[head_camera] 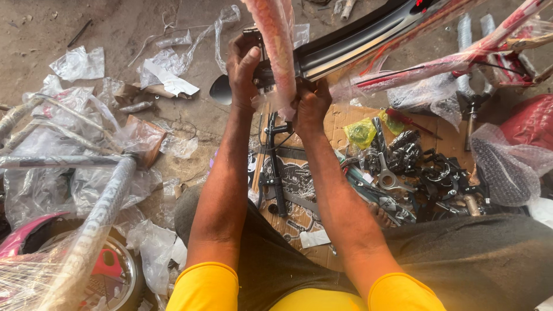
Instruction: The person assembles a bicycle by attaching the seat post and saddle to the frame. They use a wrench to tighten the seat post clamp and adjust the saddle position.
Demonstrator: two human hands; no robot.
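Observation:
Both of my hands are raised in front of me at a wrapped bicycle part. My left hand (243, 72) grips the end of a black mudguard (357, 37) where it meets a pink, plastic-wrapped tube (277, 46). Closed around the lower end of that tube is my right hand (311, 103). The mudguard runs up and to the right, out of the frame. What sits between my palms is hidden.
A flat cardboard sheet (345, 118) under my arms carries several black and silver bicycle parts (415, 167) and a spanner (387, 175). Wrapped frame tubes (92, 222) and a wheel (118, 276) lie at left. Torn plastic (80, 63) litters the concrete floor. More red wrapped tubing (461, 57) is at upper right.

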